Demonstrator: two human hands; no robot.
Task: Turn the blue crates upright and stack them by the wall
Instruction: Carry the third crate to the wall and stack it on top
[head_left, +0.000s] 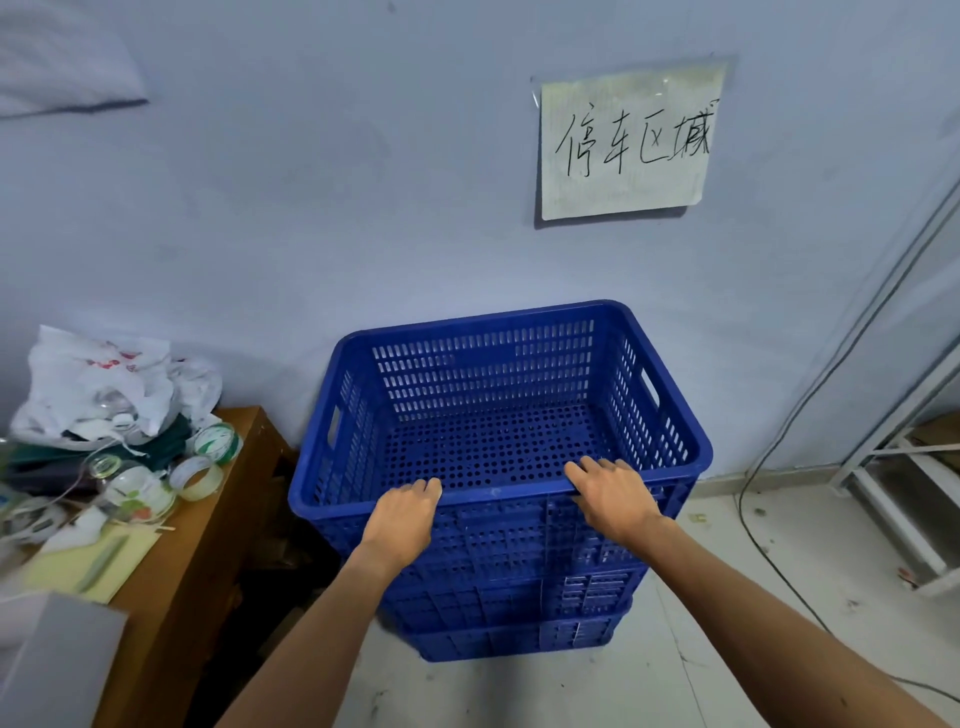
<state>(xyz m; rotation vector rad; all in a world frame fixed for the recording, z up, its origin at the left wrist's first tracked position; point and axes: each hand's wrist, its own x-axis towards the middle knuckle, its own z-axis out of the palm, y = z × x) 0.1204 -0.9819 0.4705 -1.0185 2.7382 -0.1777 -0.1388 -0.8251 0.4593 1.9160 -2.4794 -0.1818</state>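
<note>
A cluttered wooden desk (218, 519) with tape rolls (208, 462) crowds the left; a cable (769, 545) trails on the right. The blue crates (498, 467) stand stacked against the wall (311, 208), mouths up, long side along it. The left hand (402, 522) and right hand (615, 499), apart, grip the top crate's near rim.

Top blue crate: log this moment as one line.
top crate: upright on stack by wall | left hand: on near rim | right hand: on near rim | crate empty
</note>
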